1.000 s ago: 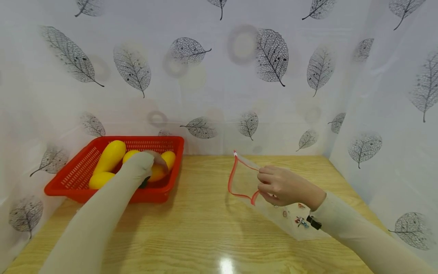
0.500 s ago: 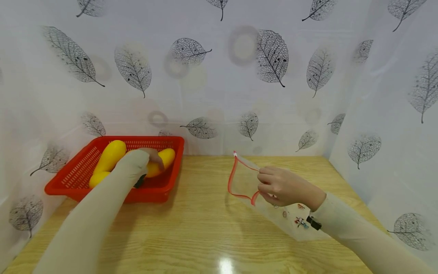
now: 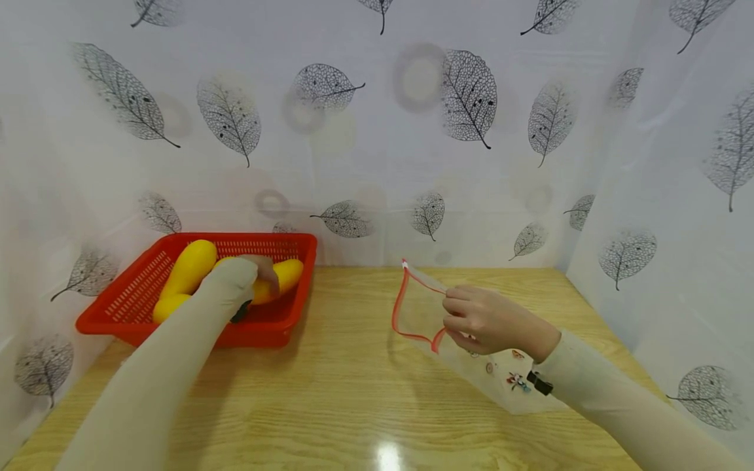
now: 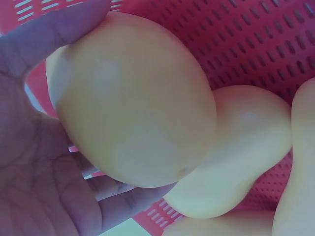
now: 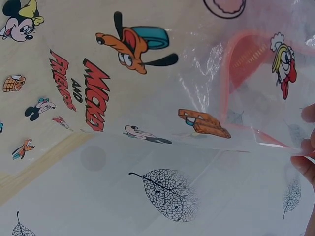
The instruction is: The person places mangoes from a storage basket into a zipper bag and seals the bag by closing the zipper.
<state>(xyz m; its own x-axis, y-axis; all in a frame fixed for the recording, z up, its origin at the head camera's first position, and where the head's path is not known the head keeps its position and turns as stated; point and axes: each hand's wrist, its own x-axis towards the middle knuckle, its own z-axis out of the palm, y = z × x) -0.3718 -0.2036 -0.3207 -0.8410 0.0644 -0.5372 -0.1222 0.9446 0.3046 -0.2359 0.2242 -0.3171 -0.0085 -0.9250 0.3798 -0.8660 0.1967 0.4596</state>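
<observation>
My left hand (image 3: 265,271) reaches into a red plastic basket (image 3: 305,314) on the left. It grips a yellow squash (image 4: 133,103), the thumb across one side and fingers curled under the other. The squash's rounded end faces the left wrist camera, and its other end (image 3: 290,271) points to the basket's right wall. Over the table at the right, my right hand (image 3: 495,317) pinches the red-trimmed mouth of a clear zip bag (image 3: 501,383). The mouth gapes toward the left. Cartoon prints (image 5: 135,49) cover the bag, which trails under the right forearm.
More yellow squashes (image 3: 188,268) lie in the basket's left part, one pear-shaped squash (image 4: 236,142) right beside the held one. The basket stands on a wood-grain table (image 3: 341,392). A white leaf-patterned curtain (image 3: 377,144) closes off the back and sides.
My left hand has shifted slightly left and up in the basket, and the squash in its grip has turned a little. The right hand and the bag have stayed in place.
</observation>
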